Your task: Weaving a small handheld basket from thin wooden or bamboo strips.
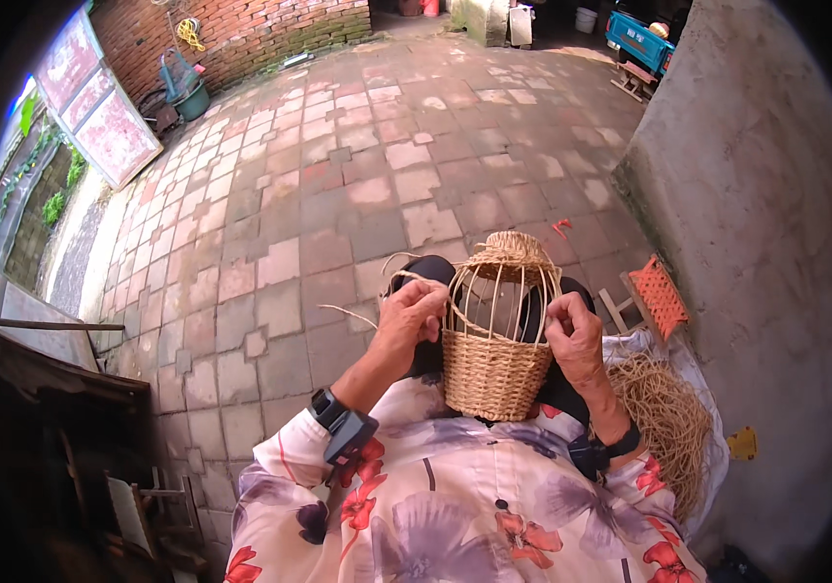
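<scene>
A partly woven straw basket (495,377) rests between my knees. Its lower wall is tightly woven, bare ribs (505,296) show in the middle, and a narrower woven section (515,251) tops the far end. My left hand (410,313) is closed in a pinch on a straw cord (348,313) at the basket's left side, with a loose end trailing to the left. At the right side, my right hand (574,335) has its fingers curled against the basket's ribs and edge; its fingertips are partly hidden.
A heap of loose straw cord (663,413) lies on a white sheet at my right, beside a small stool with an orange woven seat (661,294). A concrete wall (756,233) rises on the right. Dark wooden furniture (56,428) stands at the left, on paving (319,194).
</scene>
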`<state>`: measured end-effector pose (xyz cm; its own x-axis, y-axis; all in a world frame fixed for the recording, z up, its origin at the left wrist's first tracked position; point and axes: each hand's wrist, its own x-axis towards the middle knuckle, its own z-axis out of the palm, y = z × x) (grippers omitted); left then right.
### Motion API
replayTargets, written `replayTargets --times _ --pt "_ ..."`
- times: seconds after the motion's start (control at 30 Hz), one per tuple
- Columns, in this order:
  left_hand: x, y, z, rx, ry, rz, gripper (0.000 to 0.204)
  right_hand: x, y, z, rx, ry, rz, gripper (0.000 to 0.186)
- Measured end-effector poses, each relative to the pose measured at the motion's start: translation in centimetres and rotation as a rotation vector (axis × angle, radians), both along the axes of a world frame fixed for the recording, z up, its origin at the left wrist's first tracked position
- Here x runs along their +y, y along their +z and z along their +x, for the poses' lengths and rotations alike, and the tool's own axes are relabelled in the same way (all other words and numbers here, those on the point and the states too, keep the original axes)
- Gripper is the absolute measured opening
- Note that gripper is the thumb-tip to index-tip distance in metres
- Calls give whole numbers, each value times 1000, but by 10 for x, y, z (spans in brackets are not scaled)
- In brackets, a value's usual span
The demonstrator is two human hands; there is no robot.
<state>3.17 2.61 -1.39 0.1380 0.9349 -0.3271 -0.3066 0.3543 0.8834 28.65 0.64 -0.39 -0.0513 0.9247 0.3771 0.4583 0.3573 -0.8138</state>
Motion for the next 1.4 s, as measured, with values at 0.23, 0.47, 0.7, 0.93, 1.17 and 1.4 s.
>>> replayTargets --times 0.23,0.47,0.7,0.93,1.17,1.4 --pt "12 4 22 928 -63 884 14 10 -14 13 74 15 -99 13" --pt "1 30 37 952 -87 1026 18 10 22 -11 -112 -171 159 21" --pt "-11 24 26 218 -116 514 24 18 23 -29 -241 -28 107 26" --pt "-19 22 -30 -378 -272 123 30 16 21 -29 -337 -100 273 24" --pt "-11 -15 -69 112 -184 142 17 10 19 -30 -351 -179 95 21" --pt "19 7 -15 -121 -187 143 9 12 15 -28 -284 -115 133 18"
